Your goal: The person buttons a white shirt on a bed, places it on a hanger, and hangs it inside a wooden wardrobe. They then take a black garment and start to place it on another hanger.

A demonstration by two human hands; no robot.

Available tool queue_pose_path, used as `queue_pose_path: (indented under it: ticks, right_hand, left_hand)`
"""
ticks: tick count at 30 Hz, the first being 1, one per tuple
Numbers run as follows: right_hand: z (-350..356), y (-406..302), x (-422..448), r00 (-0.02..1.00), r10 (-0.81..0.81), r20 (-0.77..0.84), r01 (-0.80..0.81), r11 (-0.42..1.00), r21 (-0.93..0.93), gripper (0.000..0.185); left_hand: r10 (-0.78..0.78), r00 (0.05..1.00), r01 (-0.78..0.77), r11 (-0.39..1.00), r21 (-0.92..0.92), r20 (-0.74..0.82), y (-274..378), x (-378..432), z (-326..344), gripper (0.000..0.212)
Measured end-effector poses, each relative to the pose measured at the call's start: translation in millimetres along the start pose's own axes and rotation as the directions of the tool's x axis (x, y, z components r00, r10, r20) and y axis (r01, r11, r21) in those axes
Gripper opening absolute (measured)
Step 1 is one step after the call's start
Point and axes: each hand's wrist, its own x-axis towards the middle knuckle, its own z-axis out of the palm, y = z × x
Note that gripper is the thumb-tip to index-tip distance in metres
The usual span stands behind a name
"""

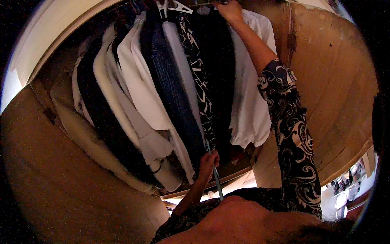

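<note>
Low in front of the hanging clothes, my left hand (208, 163) is closed around a thin pale blue strip (218, 183), possibly an edge-on hanger. The strip runs from the garments down towards my chest. My right hand (230, 11) is raised to the top of the wardrobe, by the hanger tops above a white shirt (254, 122). Its fingertips meet the dim upper edge, so what they grip is unclear. Between the hands hang a black-and-white patterned garment (199, 76) and a black garment (218, 67). A white clip hanger (179, 6) shows left of my right hand.
Wooden wardrobe doors stand open at left (76, 183) and right (332, 79). More garments hang close together on the left, including a dark blue one (173, 82), a white jacket (140, 91) and a cream one (111, 82). The wardrobe's bottom edge (231, 175) runs below them.
</note>
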Motion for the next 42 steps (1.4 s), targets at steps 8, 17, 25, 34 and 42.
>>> queue_pose_path:
  ticks: [8, 17, 25, 34, 42]
  right_hand:
    - [19.2, 59.1, 57.3, 0.984, -0.013, 0.179, 0.022, 0.999, -0.05, 0.048]
    - [18.2, 32.6, 21.1, 0.948, -0.277, 0.154, 0.249, 0.952, 0.179, 0.047]
    - [18.9, 59.9, 101.5, 0.938, -0.32, -0.135, 0.298, 0.941, -0.163, 0.047]
    - [-81.9, 0.7, -102.3, 0.928, -0.275, -0.254, 0.348, 0.881, 0.321, 0.04]
    - [-174.8, -5.0, -268.6, 0.983, 0.022, -0.182, 0.054, 0.914, 0.401, 0.021]
  left_hand:
    - [-0.074, 0.972, 0.107, 0.985, 0.139, -0.222, 0.8, 0.3, -1.1, 0.031]
    - [-0.089, 0.965, 0.135, 0.974, 0.181, -0.245, 29.5, -10.3, 14.7, 0.03]
    - [-0.045, 0.995, 0.057, 0.989, 0.136, -0.09, -10.2, 11.8, 25.3, 0.025]
    - [-0.061, 0.989, 0.079, 0.989, 0.129, -0.137, -5.1, -3.0, 32.3, 0.024]
    - [0.052, 0.987, -0.039, 0.995, 0.09, -0.154, 18.5, 3.3, 28.1, 0.034]
